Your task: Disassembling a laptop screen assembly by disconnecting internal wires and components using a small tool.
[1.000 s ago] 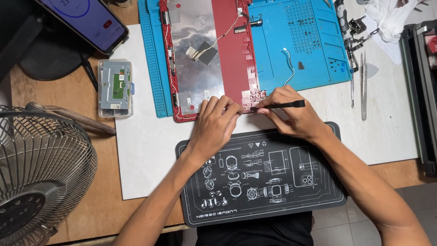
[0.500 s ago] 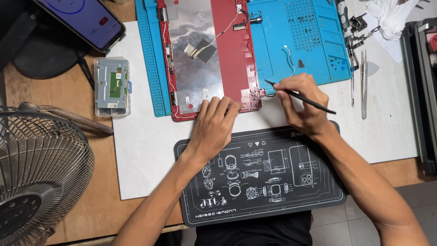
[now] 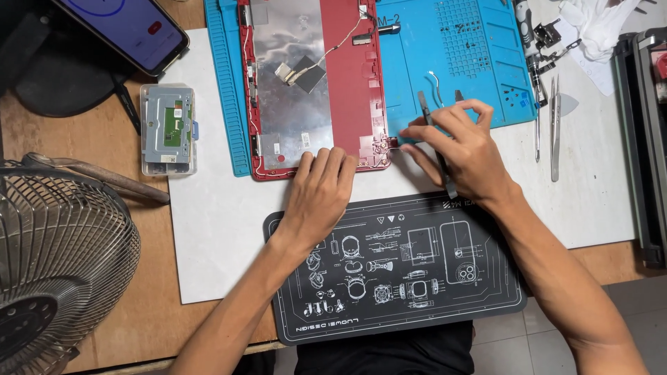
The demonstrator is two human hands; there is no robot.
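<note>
Right hand (image 3: pixel 467 149) now swings black tweezers (image 3: pixel 436 142) upright, pinched between thumb and fingers; a second ago they lay flat. Tip at red laptop lid (image 3: pixel 351 83) bottom corner, on blue mat (image 3: pixel 451 62). Left hand (image 3: pixel 321 193), fingers together, pins lid edge. Judged: regripping before working corner.

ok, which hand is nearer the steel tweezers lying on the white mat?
Right. The right hand sits just left of the tweezers; the left hand rests farther left, on the red cover.
</note>
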